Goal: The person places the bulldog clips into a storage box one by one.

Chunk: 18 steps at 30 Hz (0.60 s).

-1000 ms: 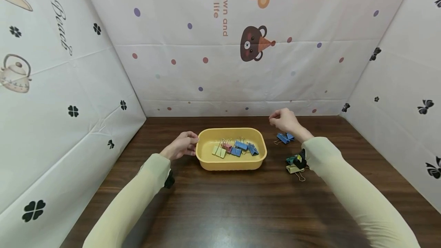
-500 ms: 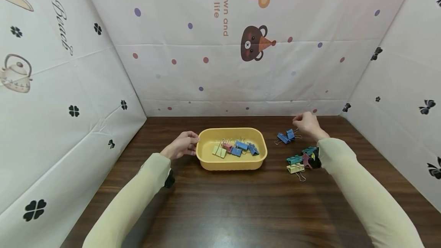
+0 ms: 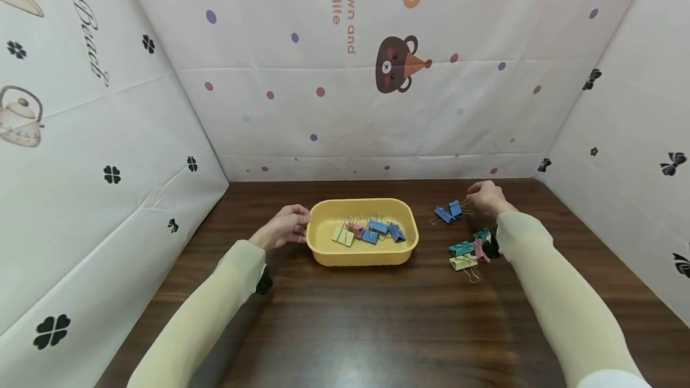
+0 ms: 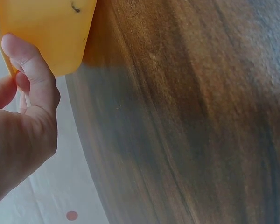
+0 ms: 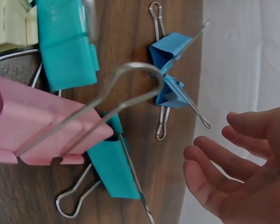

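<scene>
My left hand [image 3: 283, 226] pinches the left rim of a yellow plastic bin [image 3: 361, 260]; the left wrist view shows thumb and fingers on either side of the rim. Inside the bin lie several binder clips: light green, pink and blue. My right hand [image 3: 487, 198] is beside two blue binder clips [image 3: 444, 215] at the back right. In the right wrist view its loosely bent fingers [image 5: 210, 154] hold nothing and sit just off the wire handle of a blue clip [image 5: 172, 95].
Nearer the right forearm is a cluster of binder clips: teal [image 3: 462, 248], pink [image 3: 481, 250] and pale yellow [image 3: 462, 262]. They rest on a dark wooden table [image 3: 345, 322]. White printed sheets [image 3: 323, 118] wall off the back and both sides.
My right hand has moved right from beside the bin, past the blue clips, and come down next to them. My left hand stays on the bin rim.
</scene>
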Each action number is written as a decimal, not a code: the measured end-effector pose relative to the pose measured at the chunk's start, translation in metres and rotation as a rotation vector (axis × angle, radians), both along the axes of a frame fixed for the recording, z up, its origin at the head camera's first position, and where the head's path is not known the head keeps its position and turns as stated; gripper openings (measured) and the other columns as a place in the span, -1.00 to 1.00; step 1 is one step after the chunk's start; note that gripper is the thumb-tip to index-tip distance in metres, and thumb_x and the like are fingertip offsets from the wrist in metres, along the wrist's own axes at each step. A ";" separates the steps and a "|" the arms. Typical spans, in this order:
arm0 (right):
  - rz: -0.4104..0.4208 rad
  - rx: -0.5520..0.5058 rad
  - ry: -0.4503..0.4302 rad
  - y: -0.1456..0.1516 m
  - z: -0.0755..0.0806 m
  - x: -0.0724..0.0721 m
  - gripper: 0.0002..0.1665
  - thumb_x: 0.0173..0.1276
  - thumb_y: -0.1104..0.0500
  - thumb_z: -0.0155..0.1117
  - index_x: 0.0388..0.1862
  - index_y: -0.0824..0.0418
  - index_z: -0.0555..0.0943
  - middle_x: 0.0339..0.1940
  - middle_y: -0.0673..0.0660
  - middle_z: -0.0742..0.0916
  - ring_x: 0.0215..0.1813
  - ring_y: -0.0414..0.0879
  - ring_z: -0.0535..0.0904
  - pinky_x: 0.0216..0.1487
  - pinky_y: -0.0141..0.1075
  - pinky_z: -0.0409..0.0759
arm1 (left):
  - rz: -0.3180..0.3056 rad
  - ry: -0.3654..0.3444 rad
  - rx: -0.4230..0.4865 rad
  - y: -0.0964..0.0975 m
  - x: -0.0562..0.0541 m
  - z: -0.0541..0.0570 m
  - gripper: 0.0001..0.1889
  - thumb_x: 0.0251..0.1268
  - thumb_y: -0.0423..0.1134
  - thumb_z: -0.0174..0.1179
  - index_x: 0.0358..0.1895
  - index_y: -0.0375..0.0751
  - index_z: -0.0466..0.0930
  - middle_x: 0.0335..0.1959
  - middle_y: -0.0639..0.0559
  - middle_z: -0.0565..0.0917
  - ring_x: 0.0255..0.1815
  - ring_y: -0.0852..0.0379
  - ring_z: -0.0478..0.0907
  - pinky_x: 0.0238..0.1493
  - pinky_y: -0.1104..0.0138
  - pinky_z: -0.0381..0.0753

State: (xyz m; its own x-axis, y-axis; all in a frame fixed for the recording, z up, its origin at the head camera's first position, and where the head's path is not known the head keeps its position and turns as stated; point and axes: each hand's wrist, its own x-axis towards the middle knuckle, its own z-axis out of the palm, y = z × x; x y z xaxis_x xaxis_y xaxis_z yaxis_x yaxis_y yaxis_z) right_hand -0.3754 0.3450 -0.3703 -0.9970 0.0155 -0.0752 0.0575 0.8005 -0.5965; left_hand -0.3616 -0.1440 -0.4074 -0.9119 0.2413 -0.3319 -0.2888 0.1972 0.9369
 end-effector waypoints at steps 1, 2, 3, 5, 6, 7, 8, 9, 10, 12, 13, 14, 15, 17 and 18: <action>0.004 0.016 0.006 0.000 -0.001 -0.001 -0.48 0.45 0.19 -0.04 0.25 0.52 0.37 0.17 0.55 0.49 0.14 0.39 0.44 -0.05 0.02 0.59 | -0.003 0.003 0.003 0.000 0.000 0.000 -0.81 0.50 -0.27 -0.03 0.02 -0.30 0.31 -0.34 -0.08 0.47 -0.56 0.14 0.50 -0.47 0.32 0.63; 0.011 0.026 0.009 -0.001 -0.001 -0.001 -0.48 0.45 0.19 -0.04 0.25 0.53 0.37 0.17 0.56 0.49 0.13 0.39 0.45 -0.08 0.01 0.59 | -0.004 0.002 0.007 0.000 0.000 0.000 -0.81 0.50 -0.27 -0.03 0.02 -0.29 0.31 -0.34 -0.08 0.47 -0.56 0.14 0.50 -0.47 0.32 0.63; 0.016 0.039 0.013 -0.001 -0.002 -0.001 -0.50 0.46 0.20 -0.03 0.23 0.53 0.39 0.15 0.55 0.50 0.11 0.38 0.47 -0.10 -0.01 0.60 | -0.003 -0.001 0.011 0.001 0.000 0.000 -0.82 0.50 -0.27 -0.03 0.01 -0.28 0.31 -0.33 -0.09 0.47 -0.56 0.14 0.50 -0.47 0.32 0.63; 0.022 0.062 0.023 -0.002 -0.004 -0.001 -0.53 0.45 0.20 -0.01 0.17 0.54 0.45 0.11 0.54 0.54 0.02 0.33 0.51 -0.18 -0.07 0.60 | -0.004 -0.010 0.017 0.001 0.000 0.000 -0.83 0.50 -0.28 -0.03 0.00 -0.27 0.31 -0.33 -0.09 0.46 -0.57 0.14 0.49 -0.48 0.32 0.62; 0.024 0.070 0.025 -0.003 -0.005 -0.001 -0.56 0.44 0.21 0.01 0.14 0.53 0.47 0.07 0.53 0.56 -0.04 0.29 0.53 -0.23 -0.11 0.59 | -0.003 -0.014 0.019 0.002 0.000 0.000 -0.84 0.50 -0.28 -0.02 -0.01 -0.27 0.31 -0.33 -0.09 0.46 -0.57 0.14 0.49 -0.48 0.32 0.62; 0.022 0.077 0.028 -0.003 -0.007 -0.001 -0.58 0.43 0.22 0.02 0.10 0.53 0.50 0.04 0.51 0.59 -0.11 0.25 0.55 -0.28 -0.15 0.58 | 0.000 -0.019 0.019 0.002 0.000 0.000 -0.84 0.50 -0.28 -0.03 -0.01 -0.27 0.31 -0.33 -0.09 0.45 -0.57 0.14 0.49 -0.48 0.32 0.62; 0.022 0.081 0.030 -0.004 -0.007 -0.001 -0.59 0.41 0.24 0.03 0.07 0.53 0.52 0.00 0.51 0.60 -0.16 0.21 0.55 -0.33 -0.19 0.57 | -0.001 -0.020 0.020 0.002 0.000 0.000 -0.84 0.50 -0.29 -0.03 -0.01 -0.27 0.31 -0.33 -0.09 0.45 -0.57 0.14 0.49 -0.48 0.32 0.61; 0.016 0.083 0.035 -0.004 -0.008 0.000 -0.62 0.39 0.25 0.04 0.03 0.52 0.54 -0.04 0.49 0.62 -0.23 0.15 0.55 -0.37 -0.22 0.55 | 0.002 -0.019 0.021 0.002 0.001 0.000 -0.84 0.50 -0.29 -0.03 -0.01 -0.27 0.31 -0.34 -0.09 0.45 -0.58 0.14 0.49 -0.49 0.32 0.61; 0.012 0.080 0.037 -0.005 -0.009 0.000 -0.63 0.37 0.26 0.04 0.01 0.52 0.55 -0.07 0.48 0.64 -0.29 0.10 0.55 -0.41 -0.25 0.53 | 0.003 -0.017 0.020 0.002 0.001 0.000 -0.84 0.50 -0.29 -0.03 -0.01 -0.27 0.31 -0.34 -0.09 0.45 -0.58 0.14 0.48 -0.49 0.32 0.61; 0.003 0.060 0.037 -0.005 -0.010 0.001 -0.64 0.35 0.27 0.05 -0.01 0.51 0.55 -0.12 0.47 0.66 -0.35 0.03 0.55 -0.44 -0.25 0.54 | 0.002 -0.011 0.017 0.002 0.001 0.001 -0.84 0.50 -0.29 -0.03 0.00 -0.27 0.31 -0.34 -0.09 0.46 -0.58 0.14 0.49 -0.49 0.32 0.61; -0.003 0.046 0.035 -0.005 -0.010 0.001 -0.65 0.34 0.28 0.05 -0.01 0.51 0.56 -0.13 0.47 0.67 -0.37 0.01 0.55 -0.44 -0.23 0.56 | 0.002 -0.008 0.015 0.002 0.001 0.001 -0.84 0.50 -0.28 -0.03 0.00 -0.27 0.31 -0.34 -0.09 0.46 -0.58 0.14 0.49 -0.49 0.32 0.61; -0.004 0.026 0.032 -0.005 -0.010 0.002 -0.65 0.34 0.28 0.05 -0.01 0.51 0.56 -0.14 0.46 0.67 -0.37 0.01 0.56 -0.42 -0.21 0.59 | 0.003 -0.005 0.012 0.001 0.001 0.001 -0.84 0.50 -0.28 -0.03 0.00 -0.27 0.31 -0.34 -0.09 0.47 -0.57 0.14 0.49 -0.49 0.32 0.61; -0.008 0.006 0.031 -0.005 -0.010 0.002 -0.65 0.35 0.28 0.04 -0.02 0.51 0.56 -0.16 0.45 0.68 -0.36 0.01 0.58 -0.40 -0.18 0.61 | 0.007 -0.006 0.011 0.001 0.001 0.001 -0.84 0.50 -0.28 -0.03 0.00 -0.27 0.32 -0.33 -0.10 0.47 -0.57 0.14 0.49 -0.49 0.32 0.61; -0.010 -0.040 0.026 -0.004 -0.010 0.004 -0.65 0.36 0.29 0.04 -0.01 0.53 0.55 -0.19 0.45 0.70 -0.36 0.04 0.60 -0.37 -0.12 0.63 | 0.006 -0.001 0.005 0.000 0.002 0.002 -0.83 0.50 -0.28 -0.03 0.01 -0.28 0.32 -0.34 -0.11 0.48 -0.56 0.14 0.50 -0.48 0.32 0.62; -0.009 -0.059 0.025 -0.004 -0.009 0.004 -0.65 0.37 0.30 0.02 0.00 0.53 0.55 -0.20 0.44 0.71 -0.36 0.06 0.61 -0.36 -0.11 0.63 | 0.005 0.002 0.001 0.000 0.003 0.002 -0.82 0.50 -0.28 -0.03 0.02 -0.29 0.32 -0.34 -0.11 0.49 -0.56 0.13 0.50 -0.48 0.31 0.62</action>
